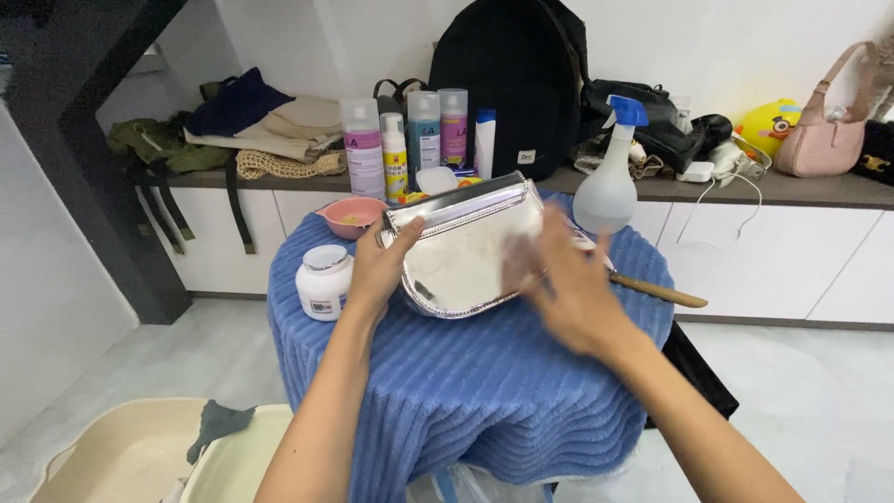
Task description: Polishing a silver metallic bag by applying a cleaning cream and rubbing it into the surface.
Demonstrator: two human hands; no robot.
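Observation:
A shiny silver half-round handbag point(461, 251) lies on a small table draped in a blue ribbed towel point(484, 382). My left hand point(377, 270) grips the bag's left edge, thumb on its upper corner. My right hand point(559, 284) is blurred with motion and lies against the bag's right face, fingers spread; whether it holds a cloth I cannot tell. A white jar point(323, 282) stands just left of my left hand.
A pink bowl point(351, 216), a white spray bottle point(610, 182) with a blue head and a wooden-handled brush point(656, 292) sit on the table. Behind are several spray cans point(424, 130), a black backpack point(512, 84), folded clothes and a pink handbag point(824, 130). Beige basins point(121, 456) stand on the floor.

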